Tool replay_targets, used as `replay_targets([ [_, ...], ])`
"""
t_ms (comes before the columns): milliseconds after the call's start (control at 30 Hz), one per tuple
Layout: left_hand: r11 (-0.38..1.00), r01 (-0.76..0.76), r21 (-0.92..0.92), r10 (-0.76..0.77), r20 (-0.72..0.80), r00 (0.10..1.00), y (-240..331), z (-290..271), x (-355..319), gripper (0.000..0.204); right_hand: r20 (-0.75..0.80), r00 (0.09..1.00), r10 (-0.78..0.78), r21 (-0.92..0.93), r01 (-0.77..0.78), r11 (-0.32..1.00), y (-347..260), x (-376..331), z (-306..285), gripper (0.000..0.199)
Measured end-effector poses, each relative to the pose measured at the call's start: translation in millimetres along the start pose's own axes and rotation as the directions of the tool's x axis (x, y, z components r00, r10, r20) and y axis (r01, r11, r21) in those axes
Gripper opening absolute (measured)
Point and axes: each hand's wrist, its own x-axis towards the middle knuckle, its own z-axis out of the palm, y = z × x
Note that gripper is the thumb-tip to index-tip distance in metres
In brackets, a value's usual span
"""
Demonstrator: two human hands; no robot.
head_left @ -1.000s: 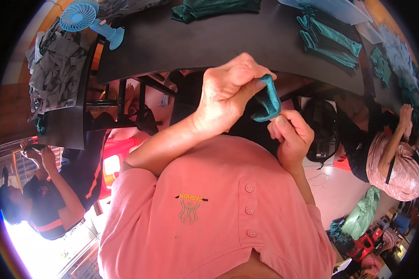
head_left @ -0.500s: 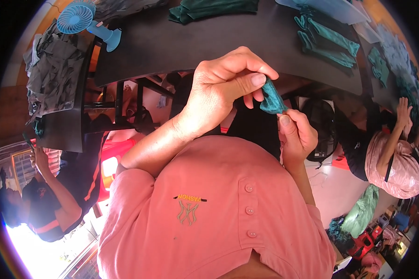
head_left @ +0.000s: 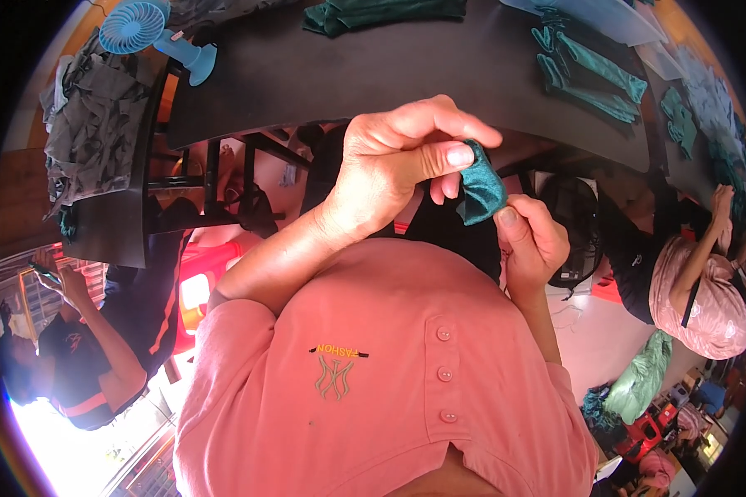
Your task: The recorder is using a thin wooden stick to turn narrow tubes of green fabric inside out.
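Note:
A small piece of dark teal, velvety cloth [head_left: 482,189] is stretched between my two hands, above the near edge of the black table. My left hand [head_left: 389,161] pinches its upper end between thumb and bent forefinger, with the other fingers curled behind. At the cloth's lower right corner, the thumb and forefinger of my right hand [head_left: 536,240] close on it. The cloth looks folded or tube-like, its lower left edge hanging loose.
On the black table [head_left: 348,74] lie folded teal cloth strips [head_left: 597,79] and a dark green bundle [head_left: 381,15]. A blue fan [head_left: 195,60] stands at the left corner, near a grey cloth pile [head_left: 99,124]. People sit at left [head_left: 99,348] and right [head_left: 700,290].
The cloth has opened out and shows more of its face between my hands. My left hand has shifted slightly down; my right hand keeps hold of the corner.

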Motion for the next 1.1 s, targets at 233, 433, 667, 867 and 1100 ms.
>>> replay_targets([
  [233, 0.990, -0.018, -0.139, 0.012, -0.047, 0.999, -5, -5, 0, 0.013, -0.009, 1.000, 0.030, 0.018, -0.030, 0.999, -2, -1, 4, 0.012],
  [433, 0.988, -0.049, -0.146, 0.043, -0.042, 0.998, -8, 0, -1, 0.013, -0.010, 0.999, 0.032, 0.066, -0.032, 0.997, 2, -4, 9, 0.013],
  [667, 0.973, -0.069, -0.222, 0.071, 0.000, 0.997, -13, 1, -1, 0.016, -0.063, 0.993, -0.101, 0.059, 0.105, 0.993, 2, -6, 13, 0.010],
  [867, 0.963, 0.019, -0.269, -0.010, 0.032, 0.999, -8, 1, 0, 0.013, -0.099, 0.954, -0.281, -0.127, 0.268, 0.955, -4, 0, 10, 0.008],
  [1100, 0.978, 0.004, -0.210, -0.020, -0.075, 0.997, -11, 6, -5, 0.012, -0.135, 0.964, -0.229, -0.112, 0.214, 0.970, 0, -1, 10, 0.009],
])
